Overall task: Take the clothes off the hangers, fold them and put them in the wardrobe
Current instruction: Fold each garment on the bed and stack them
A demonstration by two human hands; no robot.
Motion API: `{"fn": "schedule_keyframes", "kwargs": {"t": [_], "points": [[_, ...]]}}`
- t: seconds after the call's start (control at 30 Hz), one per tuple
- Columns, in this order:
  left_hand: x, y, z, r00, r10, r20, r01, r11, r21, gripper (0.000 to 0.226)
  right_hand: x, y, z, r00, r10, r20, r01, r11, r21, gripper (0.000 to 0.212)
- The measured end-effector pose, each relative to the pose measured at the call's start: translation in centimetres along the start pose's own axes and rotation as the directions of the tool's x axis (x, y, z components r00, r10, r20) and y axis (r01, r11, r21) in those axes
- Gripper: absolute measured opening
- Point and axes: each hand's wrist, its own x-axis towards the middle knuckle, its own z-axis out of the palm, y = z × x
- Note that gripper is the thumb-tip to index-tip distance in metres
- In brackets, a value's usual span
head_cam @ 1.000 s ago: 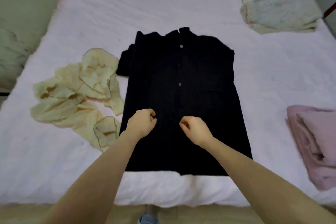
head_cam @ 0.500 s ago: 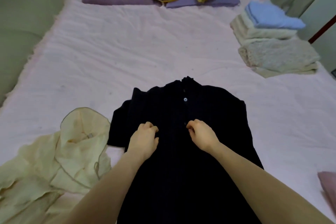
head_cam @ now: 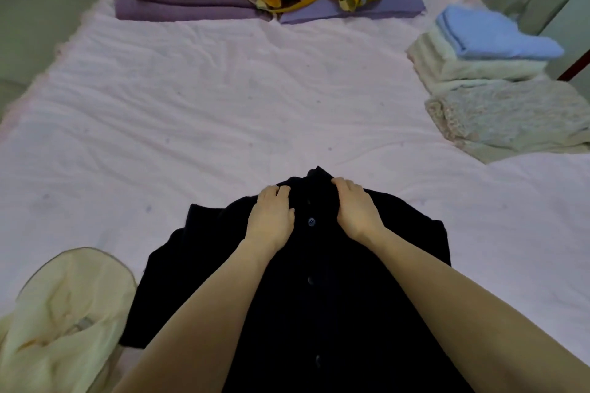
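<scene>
Black buttoned shirt [head_cam: 335, 281] (flat), left hand [head_cam: 271, 217], right hand [head_cam: 356, 210]

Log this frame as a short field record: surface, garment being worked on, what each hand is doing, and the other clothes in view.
surface: bed with pink sheet
garment in work: black buttoned shirt, lying flat, front up
left hand: resting on the shirt beside the collar, fingers bent onto the cloth
right hand: on the shirt at the collar's other side, likewise
unfolded: cream garment, left of the shirt
folded stack: blue piece on pale ones, far right
far end: purple bedding with mixed clothes on top
hanger: none visible
</scene>
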Motion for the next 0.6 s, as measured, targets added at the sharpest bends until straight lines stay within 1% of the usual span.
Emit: {"fn": "schedule_keyframes", "kwargs": {"t": [0.07,0.13,0.17,0.2,0.23,0.27,0.3,0.33,0.37,0.43,0.47,0.5,0.53,0.57,0.6], "points": [[2.4,0.0,0.2,1.0,-0.011,-0.008,0.011,1.0,0.021,0.049,2.7,0.7,0.3,0.998,0.055,0.005,-0.055,0.998,-0.003,0.052],[4.2,-0.3,0.3,0.999,-0.044,-0.013,0.044,0.999,0.029,0.056,4.9,1.4,0.7,0.984,0.155,0.088,-0.154,0.988,-0.018,0.06],[4.8,-0.4,0.4,0.998,-0.066,-0.002,0.066,0.997,0.038,0.061,5.7,1.8,0.8,0.97,0.197,0.143,-0.196,0.98,-0.016,0.059],[5.5,-0.6,0.6,0.995,-0.1,0.024,0.099,0.993,0.059,0.067,6.2,2.1,1.0,0.96,0.207,0.191,-0.21,0.978,-0.001,0.051],[5.9,-0.8,1.0,0.987,-0.143,0.066,0.137,0.986,0.092,0.074,6.4,2.4,1.2,0.961,0.179,0.211,-0.188,0.982,0.027,0.036],[6.2,-1.0,1.0,0.975,-0.19,0.115,0.176,0.977,0.116,0.079,6.3,2.4,1.1,0.972,0.12,0.2,-0.136,0.988,0.069,0.021],[6.3,-1.0,1.3,0.958,-0.232,0.169,0.217,0.97,0.106,0.081,5.9,2.7,1.3,0.981,0.05,0.186,-0.074,0.99,0.124,0.013],[6.3,-1.0,1.3,0.946,-0.254,0.202,0.247,0.967,0.059,0.078,5.2,2.8,1.2,0.988,-0.017,0.156,-0.01,0.986,0.166,0.013],[6.3,-1.1,1.3,0.938,-0.261,0.23,0.277,0.96,-0.039,0.071,4.5,2.8,1.1,0.989,-0.069,0.132,0.044,0.983,0.18,0.016],[6.1,-0.9,0.7,0.928,-0.257,0.27,0.331,0.9,-0.282,0.063,3.3,2.9,0.6,0.987,-0.124,0.106,0.107,0.982,0.153,0.017],[6.0,-1.0,0.2,0.923,-0.246,0.297,0.347,0.866,-0.361,0.061,3.0,3.0,0.3,0.985,-0.121,0.122,0.103,0.984,0.149,0.015],[5.9,-1.2,-0.2,0.915,-0.231,0.332,0.359,0.843,-0.401,0.055,2.6,3.1,0.0,0.983,-0.09,0.158,0.061,0.981,0.184,0.015],[5.8,-1.5,-0.7,0.904,-0.212,0.371,0.365,0.834,-0.413,0.045,2.4,3.2,-0.6,0.976,-0.034,0.214,-0.025,0.963,0.269,0.021],[5.8,-1.7,-1.3,0.891,-0.191,0.412,0.369,0.833,-0.413,0.034,2.1,3.1,-1.2,0.959,0.021,0.283,-0.136,0.909,0.395,0.029],[5.7,-1.8,-1.8,0.878,-0.169,0.447,0.371,0.831,-0.415,0.025,2.0,3.0,-1.8,0.935,0.058,0.349,-0.246,0.815,0.525,0.037]]}}
